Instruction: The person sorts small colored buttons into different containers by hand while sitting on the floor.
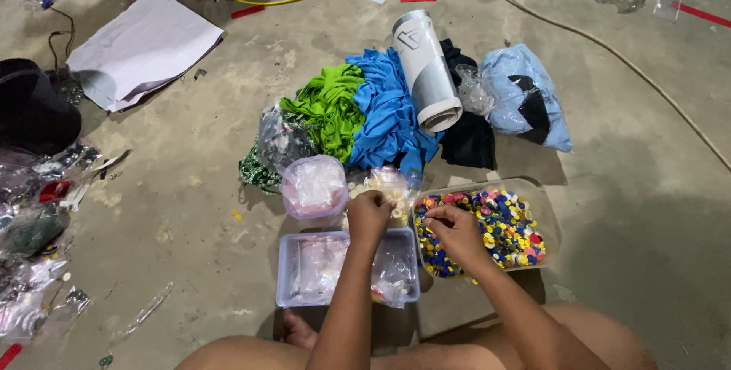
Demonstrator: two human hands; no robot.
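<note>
I sit on a concrete floor with two clear plastic tubs in front of me. My right hand (455, 231) rests with curled fingers on the multicoloured buttons in the right tub (550, 221), its fingertips pinched among them. My left hand (368, 214) is closed over the far rim of the left tub (285, 271), which holds clear plastic bags with small pale pieces. Whether the left hand holds something small cannot be made out. A bag of pale buttons (390, 183) lies just beyond the left hand.
A round lidded container (314, 186) stands left of my left hand. Behind lie green cloth (329, 107), blue cloth (390, 115), a rolled sheet (426, 69) and a bagged blue garment (525, 96). Papers (141, 46), cables and small bags (34, 263) lie at the left.
</note>
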